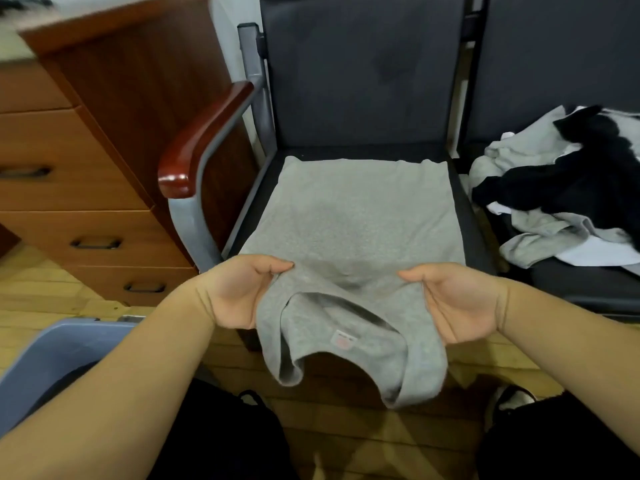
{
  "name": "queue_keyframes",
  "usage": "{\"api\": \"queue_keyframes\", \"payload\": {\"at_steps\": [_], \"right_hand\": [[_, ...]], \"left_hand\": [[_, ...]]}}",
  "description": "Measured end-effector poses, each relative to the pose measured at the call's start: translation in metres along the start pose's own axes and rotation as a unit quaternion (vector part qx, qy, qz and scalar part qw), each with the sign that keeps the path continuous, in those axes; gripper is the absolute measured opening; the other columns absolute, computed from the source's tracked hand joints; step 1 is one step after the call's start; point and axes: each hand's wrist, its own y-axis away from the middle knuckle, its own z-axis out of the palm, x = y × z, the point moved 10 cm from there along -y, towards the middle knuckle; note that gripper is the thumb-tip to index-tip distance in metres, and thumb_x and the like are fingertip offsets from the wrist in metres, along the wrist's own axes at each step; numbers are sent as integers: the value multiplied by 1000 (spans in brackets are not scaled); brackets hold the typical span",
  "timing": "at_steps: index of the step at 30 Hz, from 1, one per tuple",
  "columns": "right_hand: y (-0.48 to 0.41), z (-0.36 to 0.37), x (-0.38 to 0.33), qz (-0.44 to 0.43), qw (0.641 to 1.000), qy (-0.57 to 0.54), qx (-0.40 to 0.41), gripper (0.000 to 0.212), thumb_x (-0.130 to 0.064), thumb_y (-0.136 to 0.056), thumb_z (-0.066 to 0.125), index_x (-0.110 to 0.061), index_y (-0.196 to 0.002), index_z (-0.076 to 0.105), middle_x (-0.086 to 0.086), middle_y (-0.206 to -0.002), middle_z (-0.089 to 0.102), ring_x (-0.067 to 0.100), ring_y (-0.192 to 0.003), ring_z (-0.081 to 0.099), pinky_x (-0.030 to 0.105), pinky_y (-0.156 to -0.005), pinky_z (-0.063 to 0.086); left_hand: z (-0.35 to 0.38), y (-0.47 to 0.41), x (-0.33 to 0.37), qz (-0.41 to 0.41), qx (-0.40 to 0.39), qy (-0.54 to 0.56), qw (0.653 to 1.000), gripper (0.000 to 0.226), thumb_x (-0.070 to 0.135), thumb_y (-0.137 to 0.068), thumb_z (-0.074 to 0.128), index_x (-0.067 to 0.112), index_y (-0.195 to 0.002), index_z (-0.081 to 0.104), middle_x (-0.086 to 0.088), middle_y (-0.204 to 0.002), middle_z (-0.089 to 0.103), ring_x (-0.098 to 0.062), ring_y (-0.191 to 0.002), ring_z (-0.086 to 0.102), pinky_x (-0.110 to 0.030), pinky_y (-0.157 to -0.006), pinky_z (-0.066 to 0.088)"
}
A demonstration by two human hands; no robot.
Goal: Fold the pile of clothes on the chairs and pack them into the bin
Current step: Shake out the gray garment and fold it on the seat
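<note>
Mid-fold: the grey cotton T-shirt (353,216) lies flat on the dark padded chair (363,71).
My left hand (242,289) and right hand (457,303) each pinch a shoulder at the near collar end, which hangs off the seat. Next, I reckon, I carry it evenly to the far hem; the blue-grey plastic bin (52,355) sits near left.

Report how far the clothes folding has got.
Done: the bin, partly in view, shows no clothes. In hand: left hand and right hand pinch the grey shirt at its shoulders, body spread on the chair seat. Left: the tangled pile on the next chair.
</note>
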Motion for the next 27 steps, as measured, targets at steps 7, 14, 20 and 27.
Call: {"api": "queue_keyframes", "payload": {"at_steps": [7, 14, 20, 27], "right_hand": [[1, -30, -76, -155, 978, -119, 69, 57, -32, -100, 40, -4, -149, 51, 19, -152, 50, 36, -136, 53, 53, -120, 31], [1, -93, -118, -229, 908, -218, 274, 52, -40, -102, 47, -4, -138, 56, 17, -122, 72, 32, -111, 72, 44, -96, 56], [1, -119, -119, -117, 887, 135, 426, 64, -23, -89, 76, -30, -142, 42, -2, -123, 69, 22, -104, 73, 47, -88, 62], [4, -111, -140, -79, 776, 358, 513, 81, -21, -89, 73, -26, -150, 21, -3, -102, 59, 17, -85, 67, 29, -60, 59]], "left_hand": [[7, -26, 93, 137, 72, 82, 985, 47, 26, -105, 38, 5, -145, 53, -20, -136, 64, -37, -115, 69, -51, -93, 56], [-9, -84, 131, 128, 210, 30, 969, 46, 34, -105, 48, 6, -141, 53, -11, -133, 62, -27, -118, 62, -39, -88, 50], [-27, -87, 134, 76, 318, -410, 852, 67, 39, -91, 72, 26, -150, 42, 2, -137, 52, -15, -110, 52, -33, -87, 49], [-20, -96, 136, 72, 286, -382, 876, 66, 8, -94, 63, 31, -152, 41, -2, -126, 53, -14, -71, 68, -26, -58, 56]]}}
